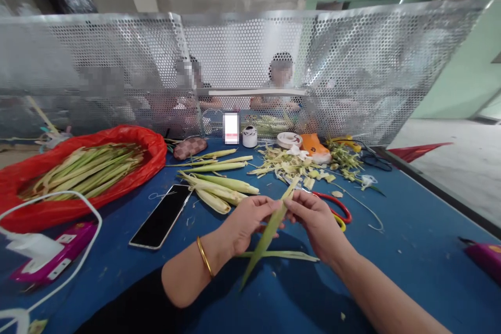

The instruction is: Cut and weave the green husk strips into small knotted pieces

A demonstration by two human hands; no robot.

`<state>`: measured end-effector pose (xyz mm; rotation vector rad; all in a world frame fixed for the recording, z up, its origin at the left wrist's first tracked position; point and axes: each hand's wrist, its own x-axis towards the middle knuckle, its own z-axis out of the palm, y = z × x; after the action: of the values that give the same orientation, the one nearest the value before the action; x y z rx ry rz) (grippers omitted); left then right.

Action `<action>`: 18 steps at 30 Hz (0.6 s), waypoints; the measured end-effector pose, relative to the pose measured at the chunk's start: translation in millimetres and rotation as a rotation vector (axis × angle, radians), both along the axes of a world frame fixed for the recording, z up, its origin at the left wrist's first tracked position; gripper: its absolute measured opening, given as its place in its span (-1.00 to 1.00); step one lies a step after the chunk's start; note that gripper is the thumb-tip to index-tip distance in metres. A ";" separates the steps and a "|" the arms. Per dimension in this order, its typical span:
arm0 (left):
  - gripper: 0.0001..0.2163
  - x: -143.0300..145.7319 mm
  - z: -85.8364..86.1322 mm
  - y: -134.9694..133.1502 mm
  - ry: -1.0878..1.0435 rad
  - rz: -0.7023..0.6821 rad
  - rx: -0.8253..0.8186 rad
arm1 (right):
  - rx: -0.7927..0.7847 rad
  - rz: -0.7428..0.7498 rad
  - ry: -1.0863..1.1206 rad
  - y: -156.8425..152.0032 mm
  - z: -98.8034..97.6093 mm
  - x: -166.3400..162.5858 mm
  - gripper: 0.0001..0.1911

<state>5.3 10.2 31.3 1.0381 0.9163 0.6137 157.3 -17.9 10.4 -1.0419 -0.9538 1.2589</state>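
Between my two hands is a long green leaf strip (267, 233), its pointed end hanging toward me and its pale end up between my fingers. My left hand (250, 219), with a gold bangle at the wrist, pinches the strip from the left. On the other side my right hand (313, 216) pinches it near the pale end. Another narrow leaf strip (291, 255) lies on the blue table (305, 297) below. Scissors with red and yellow handles (346, 211) lie partly hidden behind my right hand. Pale leaf bundles (219, 193) rest beyond my left hand.
A black-screened phone (161, 218) lies at left, near a red plastic bag (156, 154) of long leaves. A purple power strip (64, 253) carries a white cable. Leaf scraps (284, 162), a tape roll (289, 140) and a perforated metal screen (242, 47) stand farther back; people sit behind it.
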 end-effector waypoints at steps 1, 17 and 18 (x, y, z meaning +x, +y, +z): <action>-0.65 -0.4 -1.2 1.1 -0.007 0.003 -0.005 | -0.005 0.012 -0.009 0.2 0.6 0.3 -0.71; -0.70 -2.6 -13.1 6.8 -0.145 0.016 -0.211 | -0.067 0.073 -0.018 0.5 1.1 2.6 -0.73; -0.72 -2.8 -13.0 7.1 -0.144 0.015 -0.217 | -0.073 0.076 -0.020 0.1 1.9 2.7 -0.74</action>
<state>2.5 17.3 18.3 0.7835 0.8445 0.5799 159.9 -17.8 12.2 -1.0854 -0.9767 1.3565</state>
